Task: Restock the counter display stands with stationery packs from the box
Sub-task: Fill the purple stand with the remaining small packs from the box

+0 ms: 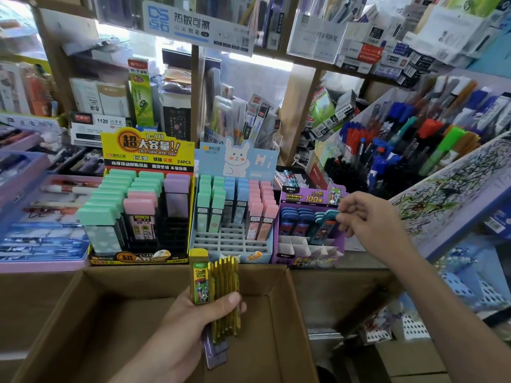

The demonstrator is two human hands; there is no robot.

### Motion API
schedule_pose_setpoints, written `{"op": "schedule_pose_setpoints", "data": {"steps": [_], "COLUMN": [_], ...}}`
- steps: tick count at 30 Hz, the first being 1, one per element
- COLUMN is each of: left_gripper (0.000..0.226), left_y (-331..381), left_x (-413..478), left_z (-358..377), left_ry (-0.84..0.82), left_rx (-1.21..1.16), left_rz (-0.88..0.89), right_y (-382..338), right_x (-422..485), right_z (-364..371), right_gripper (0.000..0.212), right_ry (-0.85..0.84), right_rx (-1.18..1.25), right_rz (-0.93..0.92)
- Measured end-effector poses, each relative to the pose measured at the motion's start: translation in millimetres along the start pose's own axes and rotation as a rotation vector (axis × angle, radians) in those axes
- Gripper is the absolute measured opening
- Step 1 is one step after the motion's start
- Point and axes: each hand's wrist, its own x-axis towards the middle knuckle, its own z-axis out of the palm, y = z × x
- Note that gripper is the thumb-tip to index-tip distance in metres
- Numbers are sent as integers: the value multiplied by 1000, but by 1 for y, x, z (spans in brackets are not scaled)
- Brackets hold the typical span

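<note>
The right hand (367,217) pinches a teal lead pack (325,226) into the purple stand (309,239); seat it upright in one slot while the left hand (199,324) grips the yellow packs (221,288) over the box (83,313)

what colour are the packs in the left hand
Yellow packs, fanned in the left hand; head view.

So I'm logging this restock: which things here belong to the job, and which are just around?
In the job: cardboard box; yellow packs in left hand; teal pack at right hand; purple stand.
Just around: pen bins; scribbled test pad.
</note>
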Motion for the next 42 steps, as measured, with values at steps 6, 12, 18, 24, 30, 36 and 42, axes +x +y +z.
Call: {"op": "schedule_pose_setpoints", "data": {"steps": [6,12,18,24,30,36,42], "left_gripper": [58,55,50,35,44,49,41], "left_y": [1,4,5,8,12,11,9], "left_x": [-1,-5,-8,-13,-18,-17,-15], "left_z": [5,6,8,13,11,12,13], "left_ry": [-20,-33,-68,-136,-158,-154,-154], "left_rx": [10,-2,-24,-62,-82,-94,-118], "left_rz": [21,13,4,-4,-9,-15,-5], "right_y": [3,-4,-44,-71,-74,-73,-68], "right_x": [3,-5,-19,-39,-47,-51,-53], "right_z": [10,12,24,70,92,96,91], "right_gripper": [28,18,13,8,24,23,19], "right_ry": [-47,30,42,-397,-583,-559,-471], "right_rx": [-42,-56,84,319,482,573,595], "right_rz": [62,93,2,47,165,265,317]}}
